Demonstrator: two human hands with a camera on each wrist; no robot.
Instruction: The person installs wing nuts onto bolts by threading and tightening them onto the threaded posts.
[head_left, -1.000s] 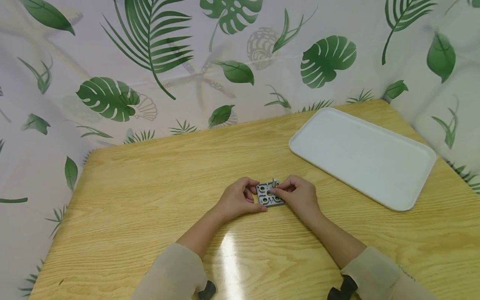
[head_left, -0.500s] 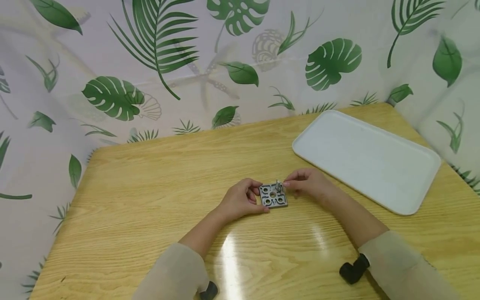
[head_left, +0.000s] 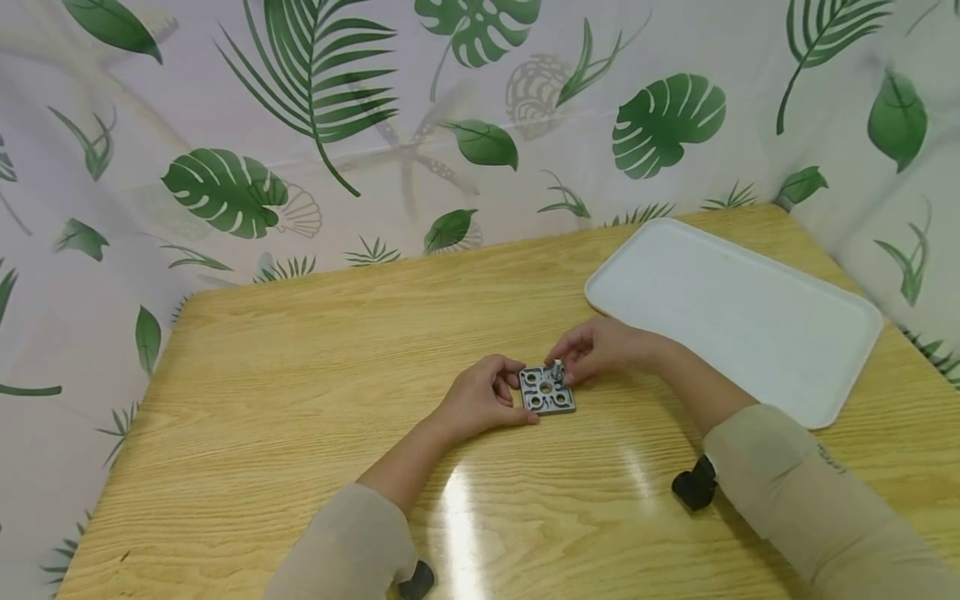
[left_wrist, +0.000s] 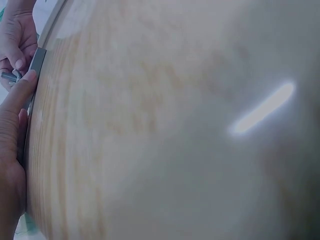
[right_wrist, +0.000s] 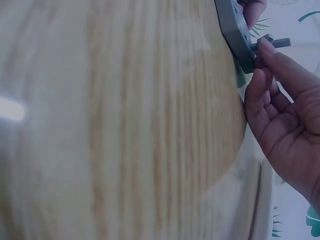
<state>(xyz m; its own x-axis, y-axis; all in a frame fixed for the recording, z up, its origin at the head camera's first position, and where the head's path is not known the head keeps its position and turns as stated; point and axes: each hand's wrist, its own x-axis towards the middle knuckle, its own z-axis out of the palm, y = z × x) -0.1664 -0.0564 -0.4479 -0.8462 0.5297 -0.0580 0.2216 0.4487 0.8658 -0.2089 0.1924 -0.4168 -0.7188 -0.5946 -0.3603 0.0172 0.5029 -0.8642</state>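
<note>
A square grey metal plate (head_left: 542,406) with round holes lies on the wooden table. My left hand (head_left: 480,398) holds it by its left side, thumb along the front edge and fingers behind. From the plate's far right corner rises a small metal bolt (head_left: 557,372). Around the base of that bolt, my right hand (head_left: 603,348) pinches with thumb and fingers. In the right wrist view, the thumb presses a nut-like piece (right_wrist: 266,39) on the threaded shank (right_wrist: 283,43), close to the plate's face. The fingers partly hide where bolt and plate meet.
A white rectangular tray (head_left: 735,308) lies at the back right of the table (head_left: 315,375), beyond my right forearm. A leaf-patterned cloth (head_left: 405,150) hangs behind the table. Black wrist mounts (head_left: 696,485) sit at the sleeves.
My right hand drew back from the bolt to the right, then returned from the far side and took hold of it again. The left hand keeps its grip on the plate.
</note>
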